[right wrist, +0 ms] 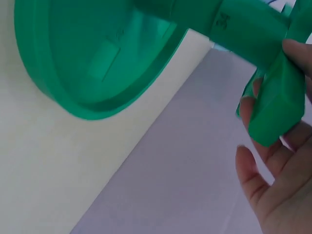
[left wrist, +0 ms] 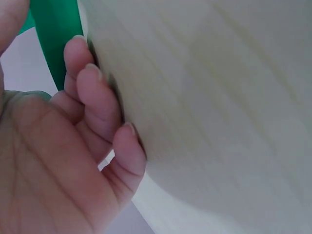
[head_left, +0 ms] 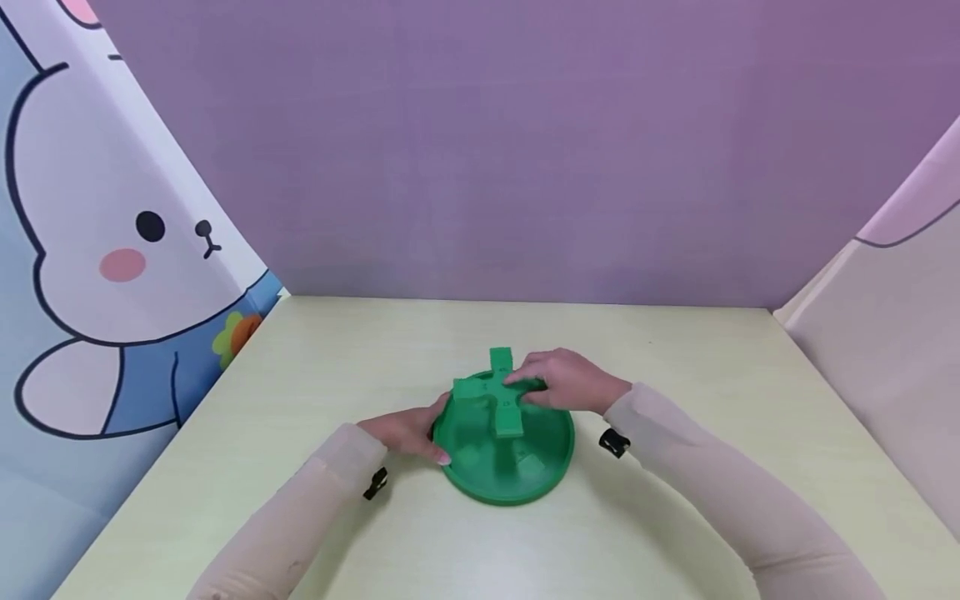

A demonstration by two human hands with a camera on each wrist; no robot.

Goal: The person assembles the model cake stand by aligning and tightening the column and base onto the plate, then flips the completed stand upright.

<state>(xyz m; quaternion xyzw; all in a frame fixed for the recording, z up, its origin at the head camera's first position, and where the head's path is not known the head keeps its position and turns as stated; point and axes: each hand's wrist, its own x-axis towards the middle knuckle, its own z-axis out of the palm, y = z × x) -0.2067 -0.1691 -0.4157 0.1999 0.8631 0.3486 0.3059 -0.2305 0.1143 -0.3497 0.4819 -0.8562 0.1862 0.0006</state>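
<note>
Green dish (head_left: 504, 467) w/ cross piece (head_left: 501, 400): looks stiff, light plastic. Left hand (head_left: 408, 433) steadies rim at 9 o'clock, fingers straightish; right hand (head_left: 562, 379) grip pinches cross arm at 1 o'clock.

Count: 1 round green tray (head_left: 480, 487), table centre. 1 green cross-shaped piece (head_left: 501, 402) over it, 4 arms at roughly 12, 3, 6 and 9 o'clock. 2 hands: left hand (head_left: 408, 432) at tray's 9 o'clock, right hand (head_left: 567, 379) at 2 o'clock. 1 table (head_left: 675, 367).

Place: a small staged recording booth, not a lived-in room
Backdrop: plain purple wall (head_left: 525, 150)
Sides: cartoon rabbit curtain (head_left: 112, 250)
Surface: pale yellow desk (head_left: 360, 350)
</note>
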